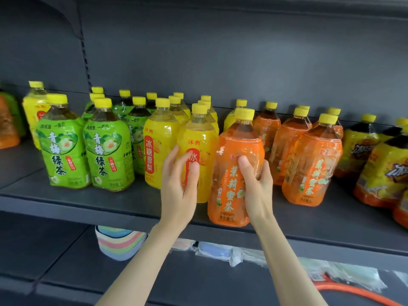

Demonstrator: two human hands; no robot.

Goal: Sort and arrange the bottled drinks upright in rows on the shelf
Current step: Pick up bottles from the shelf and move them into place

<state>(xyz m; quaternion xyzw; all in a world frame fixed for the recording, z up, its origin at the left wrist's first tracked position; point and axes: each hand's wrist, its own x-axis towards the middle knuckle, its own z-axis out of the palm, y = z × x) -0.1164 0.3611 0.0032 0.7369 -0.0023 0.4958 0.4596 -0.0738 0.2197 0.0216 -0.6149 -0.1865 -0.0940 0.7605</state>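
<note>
An orange-labelled bottle [234, 142] with a yellow cap stands upright at the front edge of the grey shelf [110, 202]. My right hand [257, 186] grips its right side, thumb across the label. Just left of it stands a yellow-labelled bottle [198, 133]. My left hand [178, 184] holds this one, thumb on the front label and fingers curved round its left side. The two bottles touch. Green tea bottles [64, 146] stand in rows at the left, more yellow bottles [160, 133] in the middle, and more orange bottles [313, 162] to the right.
Dark tea bottles with yellow labels [379, 173] fill the far right. One yellow bottle [36, 107] stands behind the green ones at the left, and orange bottles [7, 129] sit at the left edge. Below are stacked pastel items [119, 244], plastic packets [220, 250] and an orange hose [353, 292].
</note>
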